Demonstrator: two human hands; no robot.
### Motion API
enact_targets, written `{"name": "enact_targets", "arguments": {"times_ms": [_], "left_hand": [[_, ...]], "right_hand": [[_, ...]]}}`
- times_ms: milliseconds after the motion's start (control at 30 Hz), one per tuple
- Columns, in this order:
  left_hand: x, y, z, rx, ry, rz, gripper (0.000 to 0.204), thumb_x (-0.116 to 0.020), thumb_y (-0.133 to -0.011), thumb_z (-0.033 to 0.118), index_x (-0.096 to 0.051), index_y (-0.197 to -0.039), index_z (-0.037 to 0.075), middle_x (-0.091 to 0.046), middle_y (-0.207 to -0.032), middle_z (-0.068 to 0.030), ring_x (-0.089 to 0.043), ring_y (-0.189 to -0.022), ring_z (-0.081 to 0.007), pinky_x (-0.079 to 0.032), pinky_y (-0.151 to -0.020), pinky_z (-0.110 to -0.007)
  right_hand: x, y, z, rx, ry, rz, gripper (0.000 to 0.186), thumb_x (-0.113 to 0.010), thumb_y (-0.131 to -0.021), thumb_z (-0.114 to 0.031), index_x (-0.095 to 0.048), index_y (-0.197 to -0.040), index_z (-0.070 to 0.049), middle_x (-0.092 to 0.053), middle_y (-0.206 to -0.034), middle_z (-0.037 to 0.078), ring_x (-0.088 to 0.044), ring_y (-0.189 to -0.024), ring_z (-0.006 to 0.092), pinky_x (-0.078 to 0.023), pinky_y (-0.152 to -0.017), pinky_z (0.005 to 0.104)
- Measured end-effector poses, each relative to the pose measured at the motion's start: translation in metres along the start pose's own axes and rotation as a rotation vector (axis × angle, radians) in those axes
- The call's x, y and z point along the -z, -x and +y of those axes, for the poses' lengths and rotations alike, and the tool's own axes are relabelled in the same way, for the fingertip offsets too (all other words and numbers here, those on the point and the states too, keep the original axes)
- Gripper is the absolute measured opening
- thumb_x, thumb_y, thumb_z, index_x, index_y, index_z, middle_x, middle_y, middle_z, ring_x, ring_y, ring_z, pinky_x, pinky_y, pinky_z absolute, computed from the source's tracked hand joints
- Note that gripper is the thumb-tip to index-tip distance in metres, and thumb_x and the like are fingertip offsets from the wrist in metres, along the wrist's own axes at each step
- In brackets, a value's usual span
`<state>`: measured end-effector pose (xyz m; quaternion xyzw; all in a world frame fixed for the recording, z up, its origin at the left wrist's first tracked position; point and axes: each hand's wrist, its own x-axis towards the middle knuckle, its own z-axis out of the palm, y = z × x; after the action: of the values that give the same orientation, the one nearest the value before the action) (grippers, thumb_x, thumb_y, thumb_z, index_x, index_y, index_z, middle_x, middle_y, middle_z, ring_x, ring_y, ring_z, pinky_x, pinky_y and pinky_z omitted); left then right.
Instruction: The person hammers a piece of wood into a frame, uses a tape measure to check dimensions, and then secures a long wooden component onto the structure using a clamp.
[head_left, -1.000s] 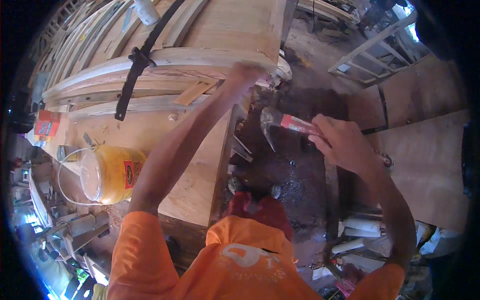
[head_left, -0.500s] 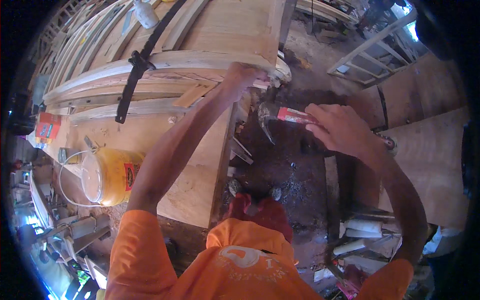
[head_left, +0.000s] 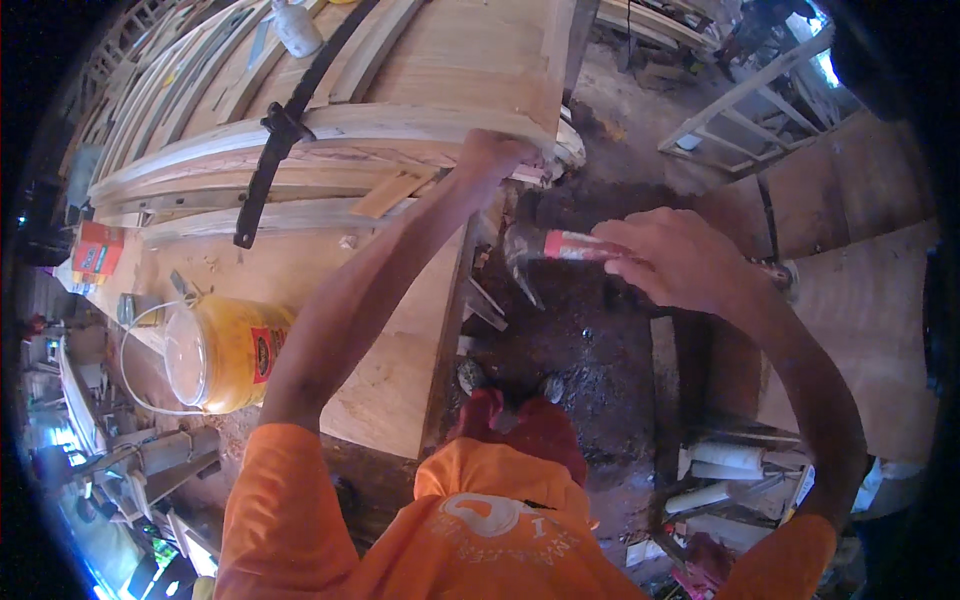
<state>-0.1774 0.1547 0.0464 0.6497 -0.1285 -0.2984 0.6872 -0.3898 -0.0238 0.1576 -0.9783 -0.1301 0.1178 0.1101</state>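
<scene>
In my right hand (head_left: pixel 680 262) is a claw hammer (head_left: pixel 580 246), gripped by its red and pale handle. Its dark metal head points left, apart from the bench, with the curved claw hanging downward. My left hand (head_left: pixel 500 156) lies closed at the right end of a long pale wooden board (head_left: pixel 370 122) on the bench. Just beneath those fingers the end of a small light strip of wood (head_left: pixel 528 174) shows. What the fingertips pinch is hidden. A long dark bar clamp (head_left: pixel 272 150) crosses the board left of that hand.
The plywood-topped bench (head_left: pixel 385 370) carries a yellow bucket (head_left: pixel 235 350), an orange-red box (head_left: pixel 97 250), a white bottle (head_left: pixel 297 28) and several wooden strips. Plywood panels (head_left: pixel 850 330) stand at the right. A wooden frame (head_left: pixel 745 105) leans at the far right.
The hammer and my right hand have moved slightly down, the hammer head also a little left. My left hand stays at the board's end; the whole view has shifted slightly.
</scene>
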Motion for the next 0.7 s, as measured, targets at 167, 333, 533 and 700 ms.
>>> {"name": "enact_targets", "arguments": {"times_ms": [167, 333, 533, 700], "left_hand": [[0.000, -0.004, 0.001, 0.029, 0.035, -0.031, 0.026, -0.078, -0.073, -0.001, -0.075, -0.099, -0.002, -0.073, -0.086, -0.0099, -0.068, -0.074, -0.0215, -0.053, -0.062, -0.041], [0.004, -0.001, -0.003, -0.130, 0.036, -0.032, 0.032, -0.077, -0.071, -0.004, -0.074, -0.102, -0.002, -0.072, -0.090, -0.0099, -0.069, -0.082, -0.0222, -0.054, -0.064, -0.040], [0.004, -0.007, -0.017, -0.205, 0.021, -0.197, 0.015, -0.071, -0.086, 0.018, -0.080, -0.093, 0.008, -0.070, -0.080, 0.0008, -0.048, -0.059, -0.0076, -0.032, -0.051, -0.028], [0.000, -0.016, -0.032, -0.780, -0.068, -0.065, 0.017, -0.071, -0.087, 0.019, -0.079, -0.096, 0.006, -0.073, -0.085, -0.0013, -0.050, -0.059, -0.0074, -0.033, -0.051, -0.026]], "right_hand": [[0.009, -0.013, 0.005, 0.098, 0.008, 0.044, 0.026, -0.067, -0.098, -0.027, -0.071, -0.116, -0.009, -0.070, -0.094, 0.018, -0.067, -0.095, 0.0415, -0.053, -0.087, 0.0523], [0.009, -0.010, 0.006, 0.093, 0.015, -0.014, 0.033, -0.069, -0.097, -0.028, -0.071, -0.123, -0.008, -0.070, -0.094, 0.019, -0.066, -0.094, 0.0409, -0.052, -0.084, 0.0518], [0.008, -0.021, 0.007, 0.257, 0.046, 0.099, 0.038, -0.072, -0.094, -0.027, -0.072, -0.128, -0.009, -0.070, -0.092, 0.019, -0.067, -0.087, 0.0406, -0.052, -0.080, 0.0504], [0.010, -0.021, 0.007, 0.081, 0.070, -0.069, 0.036, -0.071, -0.095, -0.026, -0.073, -0.128, -0.010, -0.070, -0.091, 0.017, -0.066, -0.091, 0.0393, -0.051, -0.082, 0.0509]]}}
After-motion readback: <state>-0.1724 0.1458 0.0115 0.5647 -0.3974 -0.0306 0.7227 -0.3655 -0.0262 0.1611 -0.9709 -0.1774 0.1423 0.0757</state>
